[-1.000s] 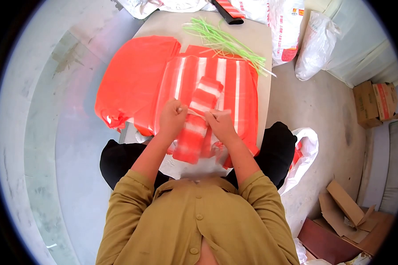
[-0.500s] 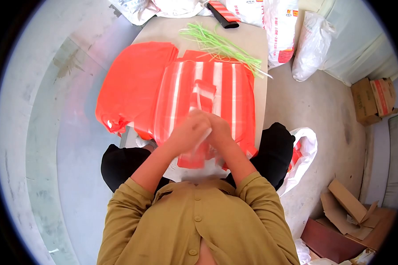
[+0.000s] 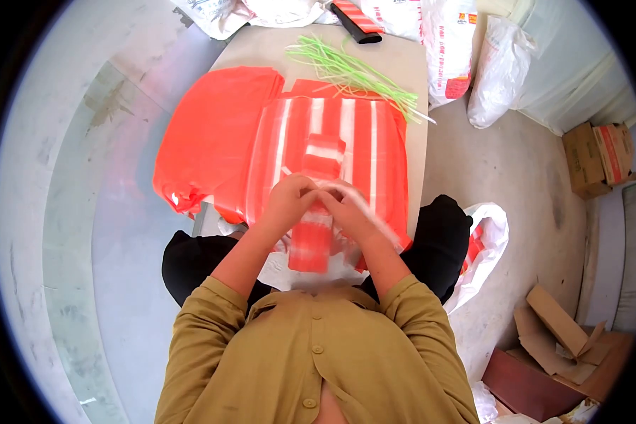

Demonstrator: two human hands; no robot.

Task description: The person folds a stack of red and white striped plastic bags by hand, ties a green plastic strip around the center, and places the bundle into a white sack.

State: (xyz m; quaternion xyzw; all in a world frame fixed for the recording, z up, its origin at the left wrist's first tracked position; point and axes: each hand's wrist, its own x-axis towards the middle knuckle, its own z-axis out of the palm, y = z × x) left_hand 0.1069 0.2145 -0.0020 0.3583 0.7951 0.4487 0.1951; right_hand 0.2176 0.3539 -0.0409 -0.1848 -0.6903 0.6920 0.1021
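A folded strip of red-and-white striped plastic bags (image 3: 324, 155) lies lengthwise over a larger striped stack of bags (image 3: 384, 162). My left hand (image 3: 288, 201) and my right hand (image 3: 350, 213) meet over its middle, fingers pinched together. Between them runs a thin white tie (image 3: 374, 218), one end poking out above my left hand and the other trailing, blurred, past my right hand. Under my hands, the middle of the folded bundle is hidden; its lower end hangs toward my lap.
Plain red plastic bags (image 3: 215, 134) are piled on the left of the table (image 3: 261, 48). Green strips (image 3: 346, 67) lie at the back, near a black roll with striped plastic (image 3: 357, 22). White sacks (image 3: 449, 49) stand behind. A white bag (image 3: 493, 230) sits by my right knee; cartons (image 3: 590, 162) are at right.
My hands have drawn slightly apart and opened their overlap over the bundle. The white tie now stretches out past my right hand. The bundle has shifted a little toward me.
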